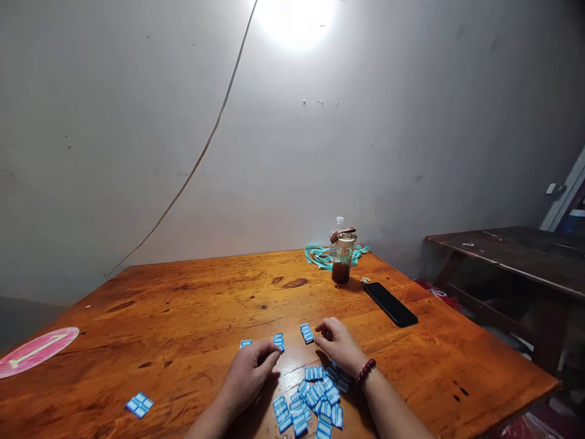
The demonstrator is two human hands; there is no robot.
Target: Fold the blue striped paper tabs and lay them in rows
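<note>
My left hand (pixel 249 373) is low over the table, thumb and forefinger brought together at the near edge of a small blue-and-white striped piece (pixel 278 339). Another such piece (pixel 245 344) shows partly behind that hand. My right hand (pixel 339 342) has its fingers loosely curled and apart, close beside a third blue-and-white piece (pixel 306 333), with nothing visible in them. Between my forearms lies a loose pile of similar flat pieces (pixel 314 395), some overlapping; my right wrist, with a dark red bead bracelet (pixel 367 371), hides part of it.
On the wooden table (pixel 205 305) a separate blue-and-white piece (pixel 139 405) lies to the left, near a pink oval sticker (pixel 39 352). A black phone (pixel 390 304), a bottle with brown liquid (pixel 340 271) and a teal strap (pixel 315 256) are at the back right.
</note>
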